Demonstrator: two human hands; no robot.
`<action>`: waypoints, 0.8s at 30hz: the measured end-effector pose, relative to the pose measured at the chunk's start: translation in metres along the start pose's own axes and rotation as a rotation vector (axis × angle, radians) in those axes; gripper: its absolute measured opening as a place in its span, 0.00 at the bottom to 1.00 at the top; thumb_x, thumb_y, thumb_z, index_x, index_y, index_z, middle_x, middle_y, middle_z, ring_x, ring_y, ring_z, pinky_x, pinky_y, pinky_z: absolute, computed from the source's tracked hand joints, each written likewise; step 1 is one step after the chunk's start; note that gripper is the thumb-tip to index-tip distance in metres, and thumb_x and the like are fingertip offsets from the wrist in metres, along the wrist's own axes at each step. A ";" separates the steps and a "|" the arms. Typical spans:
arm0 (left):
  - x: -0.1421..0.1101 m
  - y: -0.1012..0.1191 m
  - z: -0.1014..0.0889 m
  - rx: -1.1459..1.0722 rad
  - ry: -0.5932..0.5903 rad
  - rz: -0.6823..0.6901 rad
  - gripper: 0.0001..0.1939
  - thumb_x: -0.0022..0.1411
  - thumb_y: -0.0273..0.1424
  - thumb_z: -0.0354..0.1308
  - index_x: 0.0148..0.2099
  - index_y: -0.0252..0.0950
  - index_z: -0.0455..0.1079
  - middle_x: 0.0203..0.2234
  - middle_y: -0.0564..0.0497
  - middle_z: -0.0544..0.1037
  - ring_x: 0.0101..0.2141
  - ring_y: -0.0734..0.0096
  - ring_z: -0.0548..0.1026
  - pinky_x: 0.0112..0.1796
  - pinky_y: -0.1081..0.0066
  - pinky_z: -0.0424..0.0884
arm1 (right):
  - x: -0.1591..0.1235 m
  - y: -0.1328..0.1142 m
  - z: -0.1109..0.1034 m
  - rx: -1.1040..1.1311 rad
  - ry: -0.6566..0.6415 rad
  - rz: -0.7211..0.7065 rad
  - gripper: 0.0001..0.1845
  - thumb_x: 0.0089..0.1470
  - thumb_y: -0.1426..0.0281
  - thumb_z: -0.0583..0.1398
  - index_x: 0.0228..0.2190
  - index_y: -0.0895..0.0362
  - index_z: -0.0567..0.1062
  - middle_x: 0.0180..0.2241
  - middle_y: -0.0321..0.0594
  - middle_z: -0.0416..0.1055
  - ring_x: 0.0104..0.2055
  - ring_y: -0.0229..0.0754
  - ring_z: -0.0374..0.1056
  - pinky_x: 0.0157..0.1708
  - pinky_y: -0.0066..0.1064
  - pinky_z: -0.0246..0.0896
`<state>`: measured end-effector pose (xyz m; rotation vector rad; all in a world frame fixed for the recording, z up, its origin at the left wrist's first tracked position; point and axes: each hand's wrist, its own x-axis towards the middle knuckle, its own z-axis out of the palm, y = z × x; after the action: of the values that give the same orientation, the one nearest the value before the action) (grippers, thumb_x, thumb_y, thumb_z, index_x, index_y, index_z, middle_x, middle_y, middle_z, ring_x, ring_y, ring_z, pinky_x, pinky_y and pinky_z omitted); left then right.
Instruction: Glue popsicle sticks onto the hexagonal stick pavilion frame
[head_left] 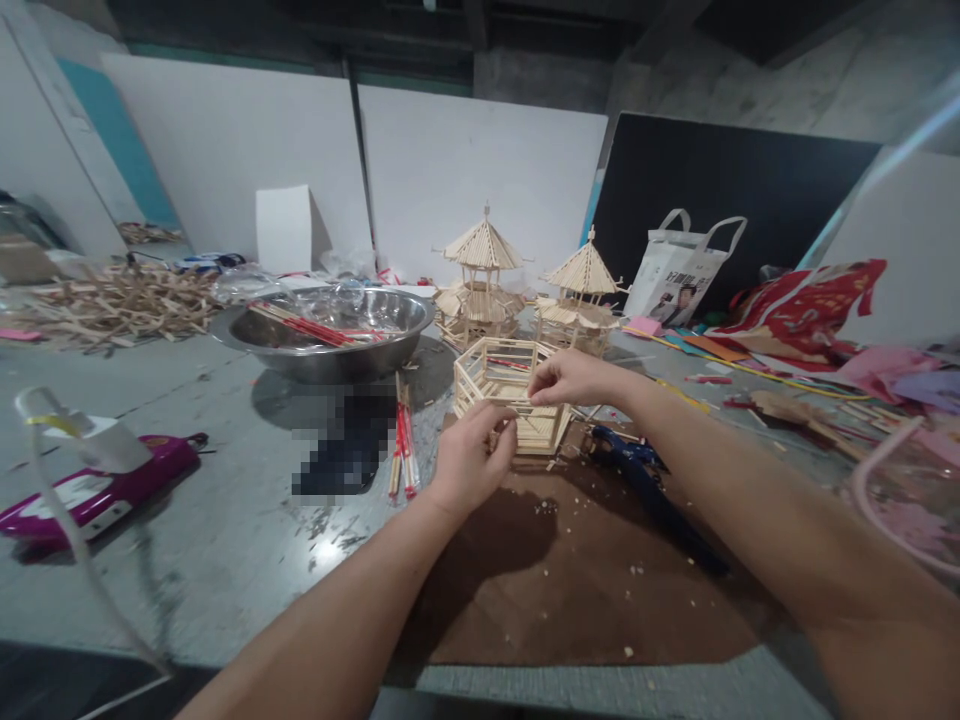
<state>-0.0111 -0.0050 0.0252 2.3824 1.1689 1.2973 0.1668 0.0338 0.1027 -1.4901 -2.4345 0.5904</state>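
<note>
A six-sided open frame of pale thin wooden sticks (546, 432) stands on a brown board (570, 600) before me. My left hand (474, 452) is at the frame's near left side, fingers curled together; what they hold, if anything, is hidden. Over the frame's right part, my right hand (574, 380) pinches what looks like a thin wooden stick, its fingertips close to the top rails. Just right of the frame lies a dark blue tool with a long handle (660, 500). Small pale scraps are scattered on the board.
Behind the frame stand two stick-built pavilions (484, 260) (585, 275). Left are a metal basin (322, 350) with packed sticks, red-wrapped stick bundles (403, 450), a blurred dark object (345, 450) and a purple power strip (150, 480). A white bag (671, 270) stands back right.
</note>
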 end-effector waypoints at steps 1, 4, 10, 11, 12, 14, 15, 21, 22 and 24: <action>0.001 0.000 -0.001 -0.010 0.057 -0.015 0.09 0.57 0.29 0.46 0.38 0.36 0.66 0.31 0.51 0.70 0.29 0.76 0.68 0.30 0.76 0.64 | 0.000 0.000 0.000 0.005 -0.001 0.002 0.09 0.40 0.69 0.58 0.26 0.60 0.75 0.26 0.37 0.72 0.29 0.36 0.66 0.27 0.23 0.56; 0.004 -0.001 -0.003 -0.031 0.195 -0.079 0.10 0.55 0.27 0.47 0.40 0.36 0.65 0.34 0.50 0.67 0.28 0.77 0.67 0.29 0.76 0.64 | -0.001 0.000 0.001 0.019 0.002 0.012 0.09 0.40 0.70 0.58 0.27 0.60 0.75 0.26 0.38 0.72 0.29 0.36 0.66 0.27 0.24 0.56; 0.012 -0.007 -0.002 -0.073 0.331 -0.264 0.11 0.51 0.24 0.48 0.38 0.34 0.66 0.34 0.50 0.66 0.27 0.77 0.66 0.28 0.76 0.64 | 0.000 0.000 0.001 0.026 -0.003 0.002 0.09 0.39 0.70 0.58 0.26 0.61 0.75 0.24 0.37 0.72 0.28 0.35 0.65 0.27 0.24 0.56; 0.013 -0.009 -0.002 -0.078 0.346 -0.286 0.11 0.50 0.23 0.48 0.37 0.34 0.66 0.32 0.51 0.66 0.28 0.76 0.66 0.28 0.76 0.64 | 0.000 0.001 0.001 0.025 -0.002 0.003 0.09 0.39 0.70 0.58 0.26 0.61 0.75 0.24 0.37 0.72 0.28 0.35 0.65 0.27 0.24 0.56; 0.014 -0.011 -0.001 -0.085 0.353 -0.304 0.11 0.49 0.22 0.48 0.36 0.34 0.67 0.31 0.51 0.67 0.29 0.75 0.66 0.29 0.75 0.64 | 0.000 0.001 0.001 0.025 -0.002 0.006 0.10 0.39 0.70 0.58 0.26 0.61 0.75 0.24 0.37 0.72 0.28 0.35 0.65 0.27 0.24 0.56; 0.015 -0.014 -0.001 -0.099 0.351 -0.326 0.11 0.48 0.21 0.48 0.34 0.33 0.67 0.30 0.51 0.68 0.29 0.75 0.67 0.30 0.75 0.64 | 0.000 0.002 0.001 0.027 -0.001 0.011 0.10 0.39 0.70 0.58 0.27 0.61 0.75 0.25 0.37 0.72 0.28 0.35 0.65 0.27 0.24 0.55; 0.015 -0.015 0.000 -0.106 0.341 -0.329 0.11 0.48 0.21 0.48 0.34 0.33 0.67 0.30 0.51 0.68 0.29 0.74 0.67 0.30 0.74 0.64 | -0.001 0.002 0.001 0.028 0.001 0.013 0.10 0.39 0.70 0.58 0.26 0.61 0.75 0.24 0.37 0.72 0.28 0.35 0.65 0.27 0.24 0.55; 0.014 -0.017 0.002 -0.119 0.301 -0.309 0.09 0.48 0.21 0.47 0.31 0.34 0.67 0.28 0.51 0.69 0.30 0.73 0.68 0.31 0.74 0.64 | -0.001 0.002 0.001 0.022 0.010 0.007 0.09 0.39 0.70 0.58 0.26 0.61 0.75 0.25 0.38 0.72 0.28 0.35 0.65 0.27 0.24 0.56; 0.014 -0.017 0.003 -0.116 0.301 -0.306 0.10 0.48 0.21 0.47 0.31 0.34 0.67 0.28 0.52 0.69 0.30 0.73 0.68 0.31 0.74 0.64 | -0.001 0.003 0.002 0.022 0.011 0.005 0.09 0.39 0.70 0.58 0.27 0.61 0.75 0.25 0.38 0.72 0.28 0.35 0.65 0.27 0.24 0.56; 0.014 -0.018 0.003 -0.115 0.296 -0.298 0.09 0.48 0.21 0.47 0.31 0.34 0.67 0.27 0.52 0.69 0.30 0.73 0.68 0.31 0.74 0.64 | -0.001 0.002 0.003 0.020 0.015 0.004 0.09 0.40 0.70 0.58 0.27 0.61 0.75 0.25 0.38 0.72 0.28 0.35 0.65 0.27 0.24 0.55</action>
<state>-0.0141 0.0175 0.0231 1.8907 1.4188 1.5955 0.1677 0.0332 0.0993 -1.4867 -2.4081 0.6000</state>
